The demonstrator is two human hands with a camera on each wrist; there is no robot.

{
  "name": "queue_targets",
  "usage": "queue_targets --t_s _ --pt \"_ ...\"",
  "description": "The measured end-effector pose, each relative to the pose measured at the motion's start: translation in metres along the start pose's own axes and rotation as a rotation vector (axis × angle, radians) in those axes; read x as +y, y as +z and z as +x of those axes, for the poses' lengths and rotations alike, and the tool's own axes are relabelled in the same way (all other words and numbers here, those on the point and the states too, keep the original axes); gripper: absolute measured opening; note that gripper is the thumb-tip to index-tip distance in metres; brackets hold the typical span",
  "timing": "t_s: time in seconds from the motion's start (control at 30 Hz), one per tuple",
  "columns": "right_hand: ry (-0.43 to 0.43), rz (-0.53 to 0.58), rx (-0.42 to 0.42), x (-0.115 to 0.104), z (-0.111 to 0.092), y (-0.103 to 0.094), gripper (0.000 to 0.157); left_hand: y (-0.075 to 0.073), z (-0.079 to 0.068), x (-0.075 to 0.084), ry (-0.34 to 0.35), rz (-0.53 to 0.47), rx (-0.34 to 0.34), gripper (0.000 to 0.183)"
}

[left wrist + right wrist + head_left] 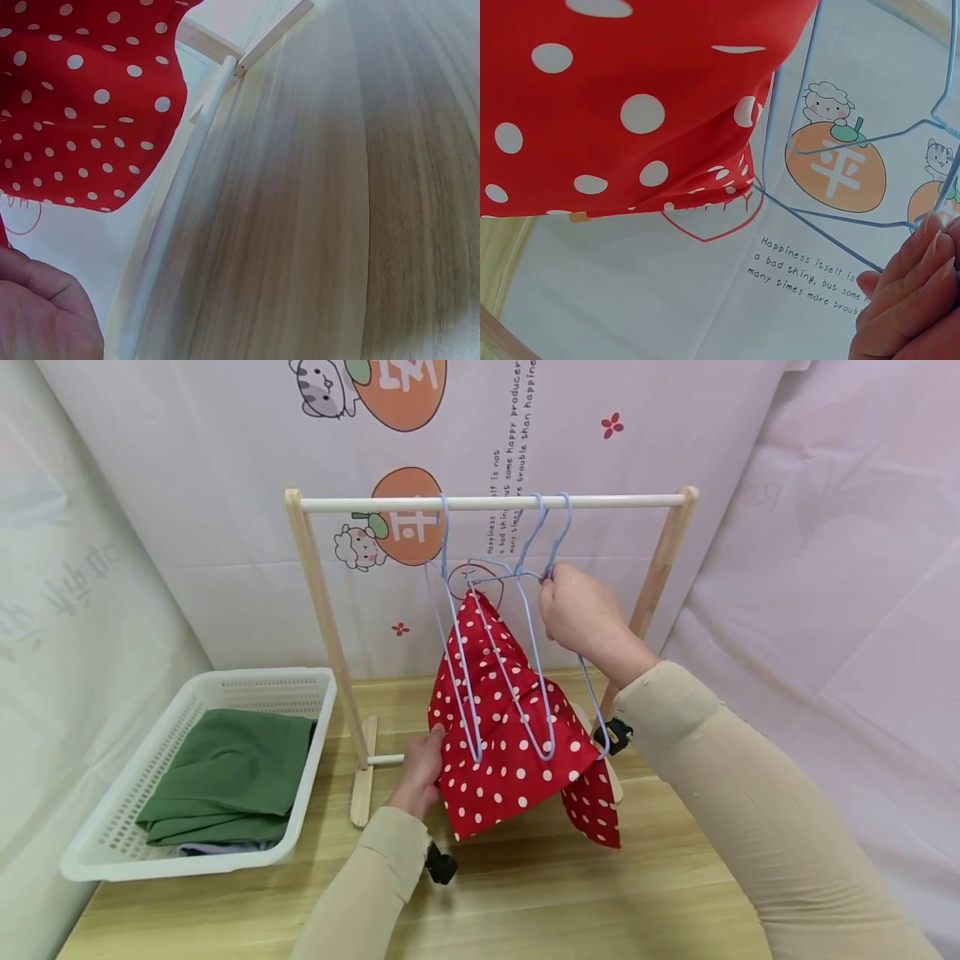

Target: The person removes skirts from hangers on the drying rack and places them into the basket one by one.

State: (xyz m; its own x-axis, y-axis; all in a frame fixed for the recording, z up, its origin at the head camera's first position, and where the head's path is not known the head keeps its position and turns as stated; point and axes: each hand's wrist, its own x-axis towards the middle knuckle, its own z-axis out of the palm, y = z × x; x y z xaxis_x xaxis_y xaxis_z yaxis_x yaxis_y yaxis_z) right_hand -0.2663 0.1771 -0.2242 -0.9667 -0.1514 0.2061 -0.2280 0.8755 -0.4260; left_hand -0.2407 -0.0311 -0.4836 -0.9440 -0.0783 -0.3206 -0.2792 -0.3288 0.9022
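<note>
A red polka-dot cloth (517, 752) drapes from a light blue wire hanger (592, 693), the rightmost of three on the rack's rail. My right hand (585, 614) grips that hanger just below its hook; the right wrist view shows the fingers (911, 292) curled at the wire. My left hand (423, 768) holds the cloth's left edge, low down. In the left wrist view the left hand (45, 307) shows only partly, below the hanging cloth (90, 97). Two other hangers, a left one (461, 668) and a middle one (536, 660), hang in front of the cloth.
The clothes rack has a white rail (360, 505) and wooden posts (322, 602) on a wood-grain table (525, 893). Left of it, a white basket (82, 856) contains folded green cloth (232, 768) and something greyish beneath. Printed white sheeting (225, 468) lines the back and sides.
</note>
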Motion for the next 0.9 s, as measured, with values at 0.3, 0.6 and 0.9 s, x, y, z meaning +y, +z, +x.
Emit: queue_targets --t_s 0.3,0.6,0.9 --pt "0.009 -0.006 0.002 0.001 0.001 0.0 0.035 -0.004 -0.002 0.0 0.012 -0.029 -0.003 0.044" --pt "0.024 -0.019 -0.013 0.001 0.002 -0.002 0.036 -0.008 -0.002 -0.001 -0.004 -0.044 0.013 0.045" --pt "0.03 -0.007 -0.01 0.002 0.001 -0.002 0.036 -0.013 -0.003 0.0 -0.05 -0.017 0.021 0.049"
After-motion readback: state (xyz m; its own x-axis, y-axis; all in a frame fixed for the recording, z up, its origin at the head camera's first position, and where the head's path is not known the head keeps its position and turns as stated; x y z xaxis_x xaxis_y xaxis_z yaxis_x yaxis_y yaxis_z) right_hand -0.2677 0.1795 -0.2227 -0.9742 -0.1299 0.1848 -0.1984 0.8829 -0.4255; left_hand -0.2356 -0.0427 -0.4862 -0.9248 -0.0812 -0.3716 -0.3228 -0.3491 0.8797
